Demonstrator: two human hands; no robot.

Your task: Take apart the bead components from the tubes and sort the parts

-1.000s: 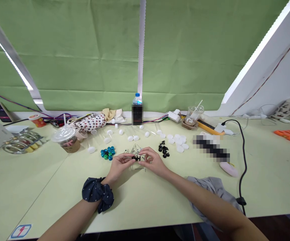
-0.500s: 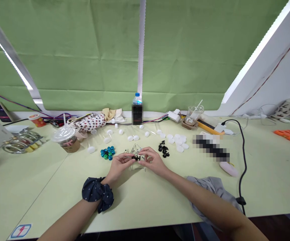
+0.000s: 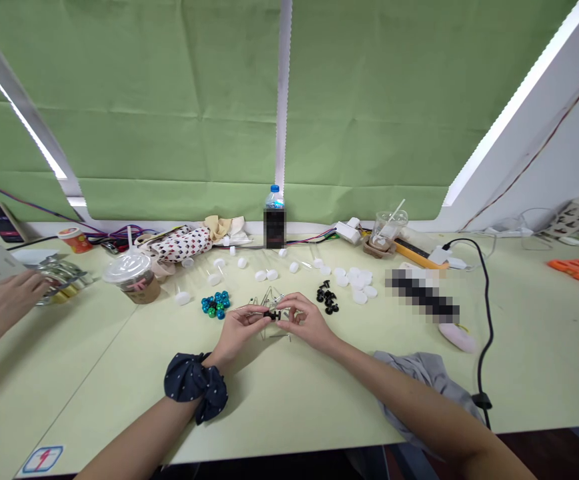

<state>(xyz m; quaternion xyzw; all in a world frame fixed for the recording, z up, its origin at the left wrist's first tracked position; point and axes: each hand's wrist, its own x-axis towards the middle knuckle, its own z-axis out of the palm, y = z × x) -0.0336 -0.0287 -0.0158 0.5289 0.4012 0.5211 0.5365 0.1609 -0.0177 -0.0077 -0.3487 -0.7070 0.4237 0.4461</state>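
Note:
My left hand (image 3: 239,328) is closed in a pinch on a small black piece (image 3: 271,315), and thin metal wires (image 3: 268,295) lie under and behind the fingers. From the other side, my right hand (image 3: 309,323) pinches the right end of that same black piece; its exact shape is too small to make out. Several black stud-like pieces (image 3: 328,299) lie in a loose heap just right of the right hand. Shiny blue and green balls (image 3: 215,305) sit in a cluster left of the left hand.
White round discs (image 3: 357,281) and clear tubes with white caps (image 3: 213,278) lie behind the hands. A lidded drink cup (image 3: 137,280) stands left, a water bottle (image 3: 274,217) at the back. Another person's hand (image 3: 7,303) rests at far left. A black cable (image 3: 489,320) runs down the right.
Another person's hand has come in at the far left, over the metallic items beside the white box. My two hands have hardly moved and keep their pinch on the black piece.

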